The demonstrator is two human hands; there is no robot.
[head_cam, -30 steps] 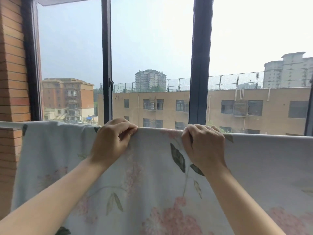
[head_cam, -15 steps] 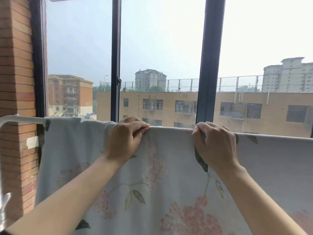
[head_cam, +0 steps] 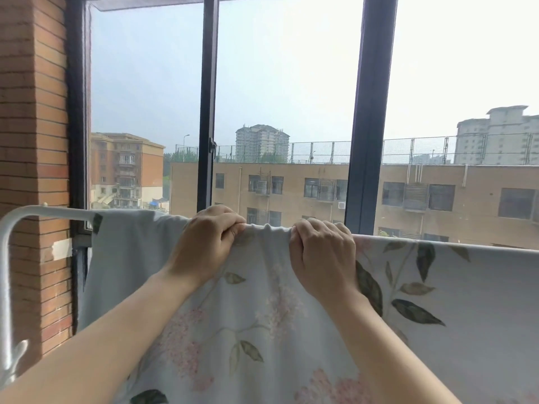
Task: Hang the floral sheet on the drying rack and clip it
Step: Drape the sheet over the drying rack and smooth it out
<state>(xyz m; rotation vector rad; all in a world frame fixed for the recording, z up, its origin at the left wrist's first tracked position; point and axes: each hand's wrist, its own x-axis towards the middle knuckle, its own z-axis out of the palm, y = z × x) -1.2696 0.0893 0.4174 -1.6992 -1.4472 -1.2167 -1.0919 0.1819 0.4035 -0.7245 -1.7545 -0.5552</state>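
- Forearms reach up from the bottom edge, bare, and converge on the top of the floral sheet (head_cam: 262, 330).
- Compared with half a second ago the two hands sit closer together, and the cloth between them has bunched into small wrinkles where it lay flat before.
- The left hand (head_cam: 204, 246) has its fingers curled over the top fold, and its thumb and fingertips pinch the fabric at the rail.
- The right hand (head_cam: 323, 258) grips the same fold just beside it, knuckles up, with its fingers hooked over the edge. Its thumb is hidden behind the cloth.
- The floral sheet is draped over the top rail of the drying rack (head_cam: 43, 209) and hangs down toward the camera. It is pale blue-grey with pink blossoms and dark green leaves.
- More of the rack shows at the left than before: a bare white rail and its rounded corner, which turns down into a post. The sheet's left edge lies further in along the rail.
- A white piece (head_cam: 17, 354) sits low on that post, too blurred to identify.
- Behind the rack stands a dark window frame (head_cam: 370, 112), with a brick wall (head_cam: 32, 112) at the left.
- Beyond the glass are a tan building (head_cam: 291, 185) with a fenced roof, taller blocks and a hazy sky.
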